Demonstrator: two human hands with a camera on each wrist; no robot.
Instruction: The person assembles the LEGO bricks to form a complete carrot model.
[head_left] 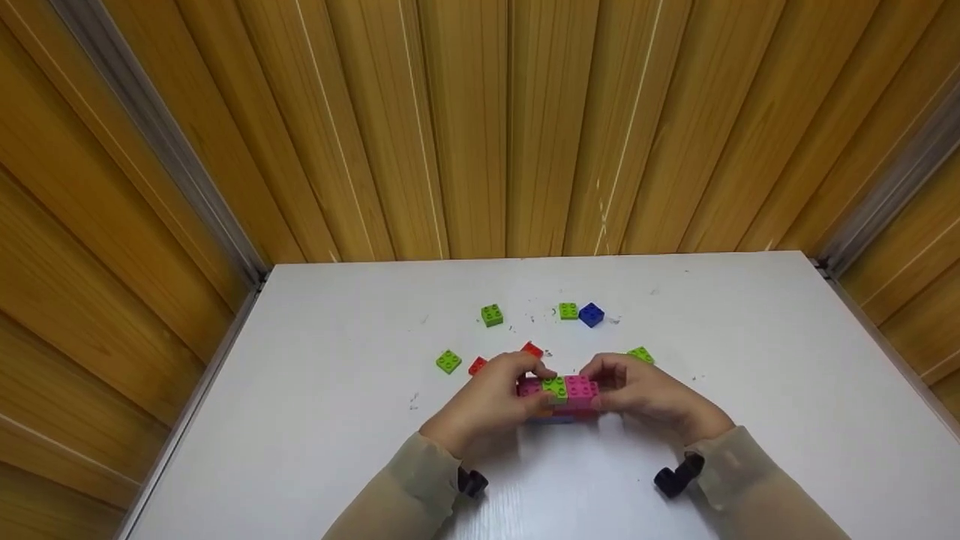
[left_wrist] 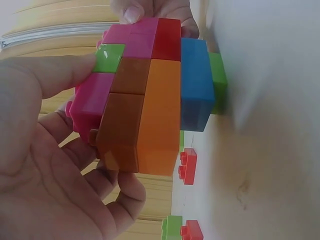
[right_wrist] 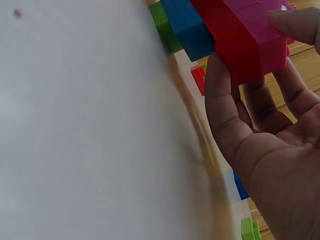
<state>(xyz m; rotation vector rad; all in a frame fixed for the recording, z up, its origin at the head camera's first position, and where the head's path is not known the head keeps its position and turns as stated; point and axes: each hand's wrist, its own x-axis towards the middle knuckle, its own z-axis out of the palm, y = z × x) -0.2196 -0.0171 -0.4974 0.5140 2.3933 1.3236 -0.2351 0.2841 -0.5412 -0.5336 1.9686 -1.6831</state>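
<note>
A stacked building-brick assembly (head_left: 577, 401) stands upright at the front middle of the table, between both hands. Its top layer has pink bricks (head_left: 580, 385) with a small green brick (head_left: 555, 387) between them. Below these, the left wrist view shows brown bricks (left_wrist: 120, 125), an orange brick (left_wrist: 161, 115), a red brick (left_wrist: 168, 40), a blue brick (left_wrist: 195, 75) and a green brick (left_wrist: 218, 82) lowest. My left hand (head_left: 495, 394) grips the left end, thumb at the small green brick. The right hand (head_left: 656, 394) holds the right end, its thumb on pink.
Loose bricks lie beyond the hands: green ones (head_left: 492, 315) (head_left: 448, 361), another green brick (head_left: 568, 310) beside a dark blue brick (head_left: 592, 315), and red bricks (head_left: 532, 350) near the left hand. A green brick (head_left: 640, 355) lies behind the right hand. Wood-look panels (head_left: 465, 127) enclose the white table (head_left: 315, 420).
</note>
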